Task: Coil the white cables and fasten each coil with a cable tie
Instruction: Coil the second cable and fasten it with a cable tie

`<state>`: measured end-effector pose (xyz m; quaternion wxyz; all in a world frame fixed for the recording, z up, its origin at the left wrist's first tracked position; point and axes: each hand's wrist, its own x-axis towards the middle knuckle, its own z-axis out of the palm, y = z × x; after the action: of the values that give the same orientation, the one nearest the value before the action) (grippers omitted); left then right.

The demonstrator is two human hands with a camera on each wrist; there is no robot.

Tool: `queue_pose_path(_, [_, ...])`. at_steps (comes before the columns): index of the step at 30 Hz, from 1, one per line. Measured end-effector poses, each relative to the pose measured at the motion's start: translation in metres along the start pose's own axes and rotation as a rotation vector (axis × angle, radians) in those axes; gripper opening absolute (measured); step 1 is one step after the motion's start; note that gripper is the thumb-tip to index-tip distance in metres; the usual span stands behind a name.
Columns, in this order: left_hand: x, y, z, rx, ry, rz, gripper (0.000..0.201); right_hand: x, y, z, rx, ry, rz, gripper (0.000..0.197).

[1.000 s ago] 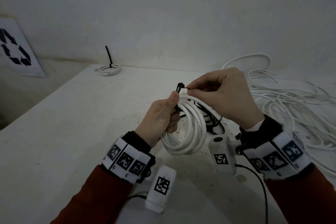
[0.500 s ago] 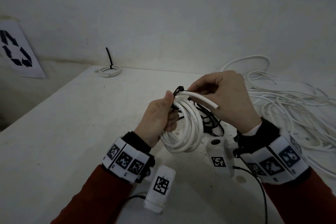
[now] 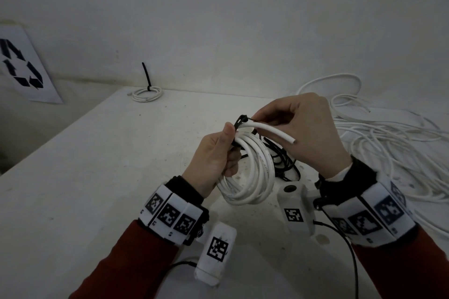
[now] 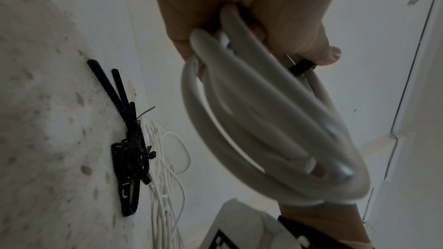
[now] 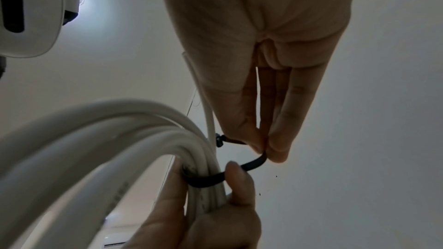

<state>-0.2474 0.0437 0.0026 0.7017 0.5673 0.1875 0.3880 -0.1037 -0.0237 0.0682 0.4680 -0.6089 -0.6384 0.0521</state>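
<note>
My left hand (image 3: 215,156) grips a coil of white cable (image 3: 252,172) held upright above the table, thumb pressed on its top. A black cable tie (image 3: 241,121) loops round the top of the coil. My right hand (image 3: 295,128) pinches the tie's end between thumb and fingertips just right of the coil. One loose cable end (image 3: 279,135) sticks out to the right under that hand. The right wrist view shows the tie (image 5: 206,180) wrapped round the strands (image 5: 208,160) and my fingertips (image 5: 275,150) pinching its tail. The left wrist view shows the coil (image 4: 263,120) in my fist.
A tied coil (image 3: 147,93) with an upright black tie lies at the table's far left corner. A tangle of loose white cable (image 3: 388,153) covers the right side. Spare black ties (image 4: 129,150) lie on the table beneath the coil. A recycling sign (image 3: 21,65) leans on the wall at left.
A loose white cable end has swung out from the coil to the right under my right hand. Both hands stay at the coil's top, with the tie loop between them.
</note>
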Motion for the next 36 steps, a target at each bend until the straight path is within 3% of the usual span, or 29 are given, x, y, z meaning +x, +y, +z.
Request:
queue_pose_path(9, [0.0007, -0.001, -0.002, -0.015, -0.005, 0.018, 0.074, -0.0011, -0.0006, 0.0002, 0.025, -0.009, -0.024, 0.006])
queue_pose_path(17, [-0.0018, 0.0017, 0.002, -0.005, 0.012, -0.055, 0.054, -0.0018, 0.0003, 0.0015, 0.057, 0.008, -0.046, 0.01])
queue_pose_path(26, [-0.0003, -0.0008, 0.0003, -0.023, -0.024, -0.086, 0.049, -0.0018, 0.0024, 0.0037, 0.098, 0.021, -0.045, 0.01])
queue_pose_path(31, [0.0003, -0.0001, -0.0014, -0.012, -0.049, -0.099, 0.053, -0.0025, 0.0016, 0.0043, 0.093, 0.029, -0.084, 0.01])
queue_pose_path(36, [0.0004, 0.002, -0.0057, -0.097, -0.125, -0.146, 0.042, -0.0041, 0.0017, 0.0067, 0.049, 0.051, -0.194, 0.009])
